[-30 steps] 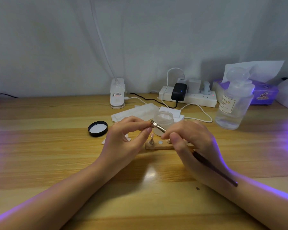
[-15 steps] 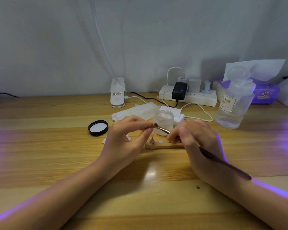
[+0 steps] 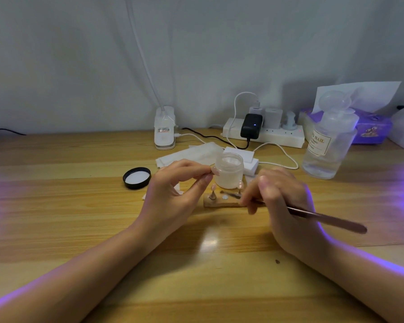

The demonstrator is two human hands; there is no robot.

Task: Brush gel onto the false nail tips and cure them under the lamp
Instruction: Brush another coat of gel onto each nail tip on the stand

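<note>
My left hand (image 3: 173, 194) pinches a pale pink false nail tip (image 3: 215, 170) between thumb and forefinger, just left of the open gel jar (image 3: 229, 170). My right hand (image 3: 282, 201) grips a long brush (image 3: 327, 219); its bristle end lies low over the wooden nail stand (image 3: 222, 201). Another nail tip (image 3: 213, 188) stands on a peg at the stand's left end. The stand's right part is hidden behind my right fingers.
The jar's black lid (image 3: 137, 177) lies to the left. A clip lamp base (image 3: 165, 128), power strip (image 3: 264, 134) with cables, white pads (image 3: 189, 155), a clear liquid bottle (image 3: 329, 143) and a tissue box (image 3: 371, 127) stand behind. Violet light glows at the right edge.
The brush tip has drawn away from the nail tip in my left hand and dropped down over the stand. My right hand has shifted right; the left hand has stayed put.
</note>
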